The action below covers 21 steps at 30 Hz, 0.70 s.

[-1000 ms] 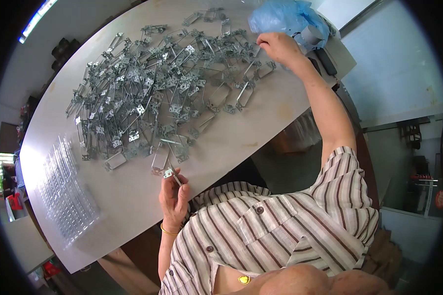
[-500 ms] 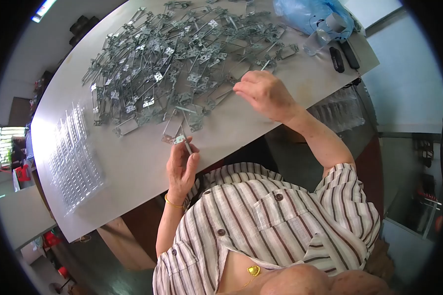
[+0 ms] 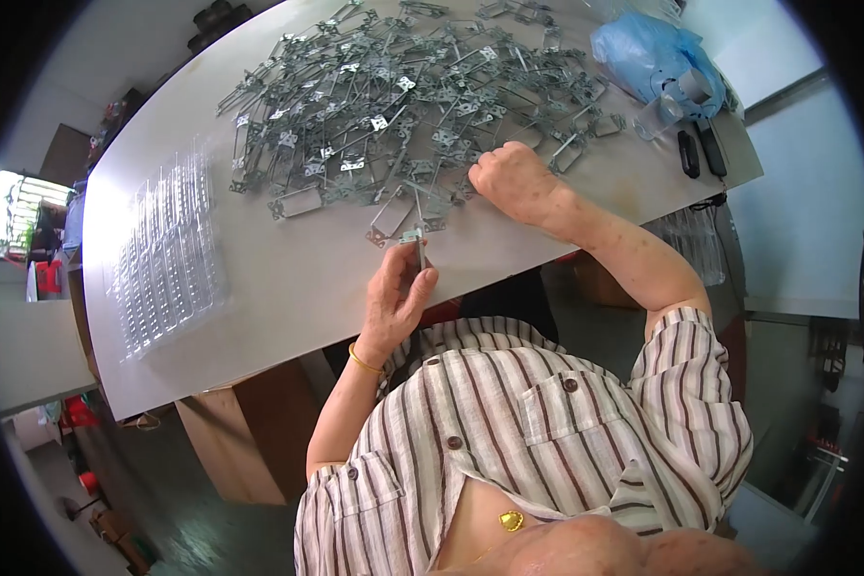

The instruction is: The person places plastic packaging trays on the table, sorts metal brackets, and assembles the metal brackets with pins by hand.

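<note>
A heap of thin metal wire-and-plate brackets (image 3: 394,106) is spread over the far part of the table. My left hand (image 3: 398,293), near the table's front edge, is closed on a small metal bracket (image 3: 412,237), its plate end poking above the fingertips. Just beyond it, another bracket (image 3: 392,217) lies at the heap's near edge. My right hand (image 3: 520,180) is over the heap's near right side, fingers curled and pressed together. Whatever those fingers may hold is hidden behind them.
Clear ridged plastic trays (image 3: 168,254) lie at the table's left. At the far right are a blue plastic bag (image 3: 648,58), a clear container (image 3: 657,117) and black slim objects (image 3: 688,154). Under the table stands a cardboard box (image 3: 230,442).
The camera view has turned, shifting the table and heap. My right hand has moved left relative to the heap and its fingers are curled more tightly. My left hand still grips its bracket.
</note>
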Tool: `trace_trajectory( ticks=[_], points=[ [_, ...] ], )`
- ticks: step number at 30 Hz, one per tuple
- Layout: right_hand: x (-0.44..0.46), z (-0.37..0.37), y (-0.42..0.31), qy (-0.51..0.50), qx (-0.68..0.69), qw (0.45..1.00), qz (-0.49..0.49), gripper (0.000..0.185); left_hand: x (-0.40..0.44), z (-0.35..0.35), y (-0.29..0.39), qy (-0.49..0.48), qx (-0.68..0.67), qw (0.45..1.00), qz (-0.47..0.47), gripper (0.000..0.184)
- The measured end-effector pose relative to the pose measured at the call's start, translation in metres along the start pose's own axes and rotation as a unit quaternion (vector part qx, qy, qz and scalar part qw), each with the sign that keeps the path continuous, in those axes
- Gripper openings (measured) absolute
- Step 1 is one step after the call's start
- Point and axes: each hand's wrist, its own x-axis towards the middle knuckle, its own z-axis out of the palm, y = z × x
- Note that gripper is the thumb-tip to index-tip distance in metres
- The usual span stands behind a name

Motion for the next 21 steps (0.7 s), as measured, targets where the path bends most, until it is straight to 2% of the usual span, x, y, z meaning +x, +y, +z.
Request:
trace_trajectory(
  ticks=[8,14,21],
  points=[
    [0.012,-0.004,0.003,-0.019,0.001,1.0,-0.024,0.008,-0.001,-0.001,-0.007,0.013,0.0,1.0,0.01,0.043],
    [0.016,0.01,0.012,-0.022,0.098,0.995,0.013,0.013,0.001,0.0,-0.012,0.012,0.004,1.0,0.013,0.044],
    [0.018,0.007,0.037,-0.118,0.192,0.974,0.007,0.01,0.002,0.001,-0.007,0.01,-0.033,0.999,0.008,0.043]
  ],
)
